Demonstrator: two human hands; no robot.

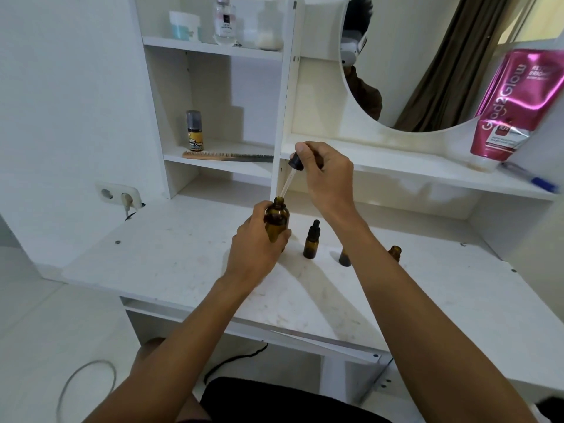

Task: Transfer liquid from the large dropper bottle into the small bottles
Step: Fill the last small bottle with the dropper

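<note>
My left hand grips the large amber dropper bottle upright just above the white desk. My right hand pinches the black cap of the dropper; its glass pipette slants down with the tip at the large bottle's open neck. A small amber bottle with a black dropper cap stands on the desk to the right. A second small bottle is mostly hidden behind my right forearm. A third small bottle, uncapped, stands further right.
Shelves behind hold a comb, a yellow-labelled bottle and jars above. A round mirror hangs over a ledge with a pink tube and a blue pen. A wall socket sits left.
</note>
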